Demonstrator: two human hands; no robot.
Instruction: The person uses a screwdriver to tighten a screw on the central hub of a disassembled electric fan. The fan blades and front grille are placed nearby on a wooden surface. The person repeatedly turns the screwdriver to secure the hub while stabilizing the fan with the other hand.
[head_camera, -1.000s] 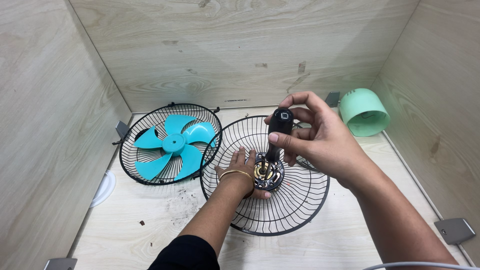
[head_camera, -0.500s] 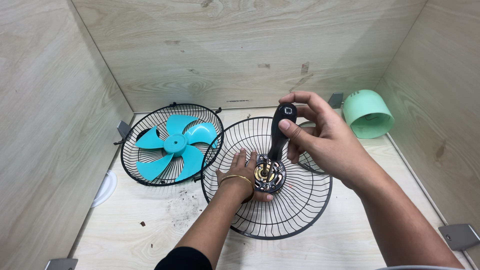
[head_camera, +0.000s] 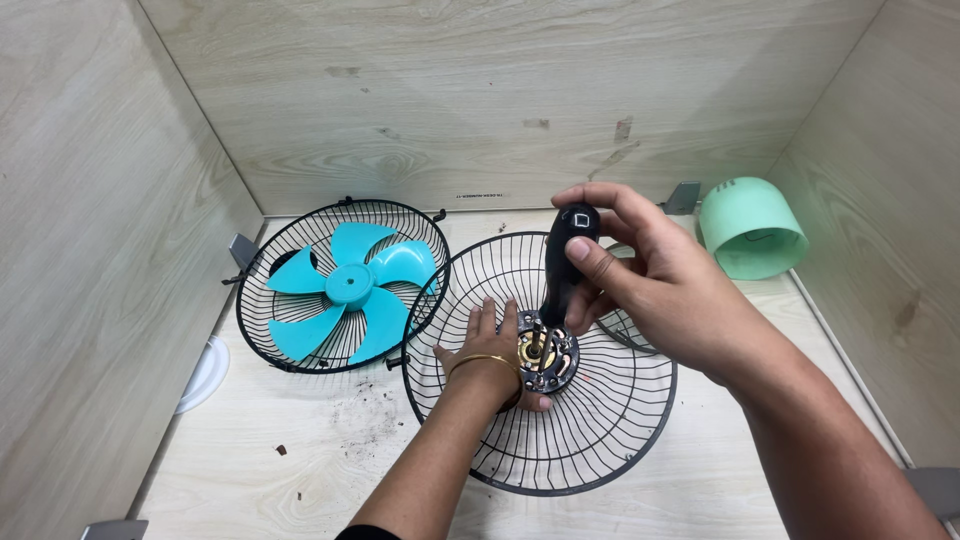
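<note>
Head view, looking down into a pale wooden work surface (head_camera: 300, 480) walled on three sides. The right hand (head_camera: 660, 290) is closed around a black electric screwdriver (head_camera: 566, 262), fingers wrapped over the top of the handle and thumb pressed on its front; the tool stands nearly upright, slightly tilted, its tip down on the fan motor hub (head_camera: 545, 352). The hub, with brass and copper parts showing, sits in the middle of a black wire fan guard (head_camera: 590, 440) that lies flat near the centre of the surface. The left hand (head_camera: 492, 345), with a gold bangle (head_camera: 482, 360) at the wrist, rests flat with fingers spread on the guard, touching the hub's left side. Just beside this guard, toward the rear-left corner, a second black wire guard (head_camera: 290, 345) cradles a turquoise five-bladed fan blade (head_camera: 350, 288); the two rims overlap slightly. A mint-green cylindrical housing (head_camera: 750, 228) lies on its side in the rear-right corner. Dark specks of dirt (head_camera: 365, 425) lie toward the front-left.
</note>
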